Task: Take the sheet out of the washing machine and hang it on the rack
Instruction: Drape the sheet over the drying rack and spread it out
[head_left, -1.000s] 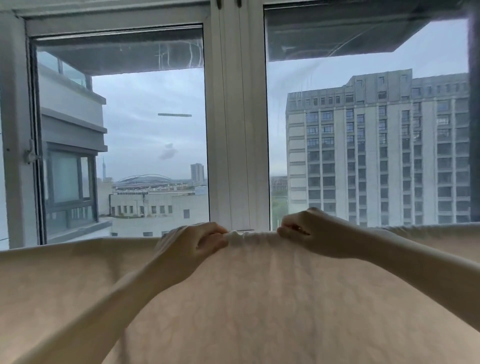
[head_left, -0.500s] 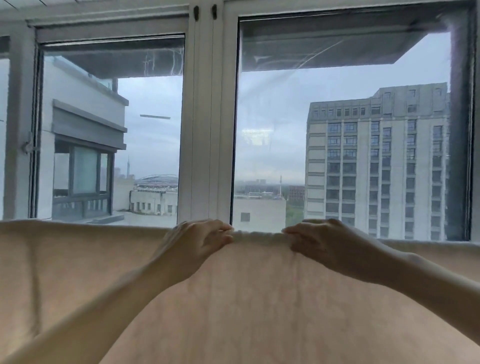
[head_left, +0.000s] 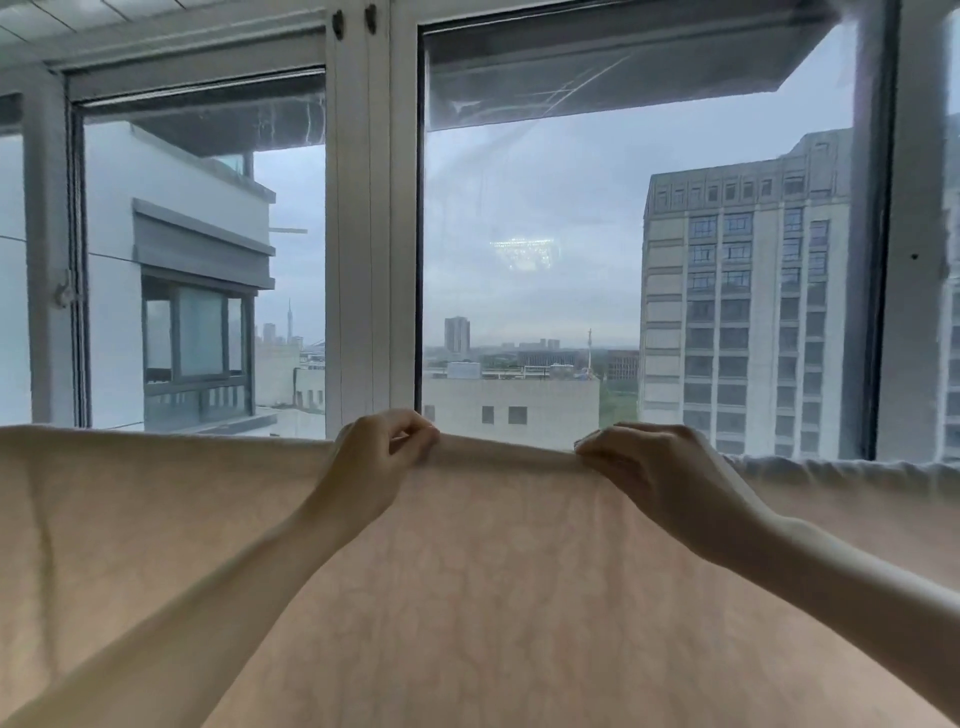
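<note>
A pale beige sheet (head_left: 493, 597) hangs across the whole lower half of the view, its top fold running level from left to right. The rack under that fold is hidden by the cloth. My left hand (head_left: 379, 457) pinches the top fold near the middle. My right hand (head_left: 649, 467) grips the same fold a short way to the right. The stretch of fold between the two hands is smooth and taut. Further right the fold is bunched and wrinkled.
Close behind the sheet stands a wall of tall windows with a white frame post (head_left: 363, 234) at the middle. Buildings and grey sky show through the glass. A ceiling edge shows at the top left.
My hands have drawn apart along the top fold, and the bunched cloth between them has smoothed out. The view has shifted so the window post sits further left.
</note>
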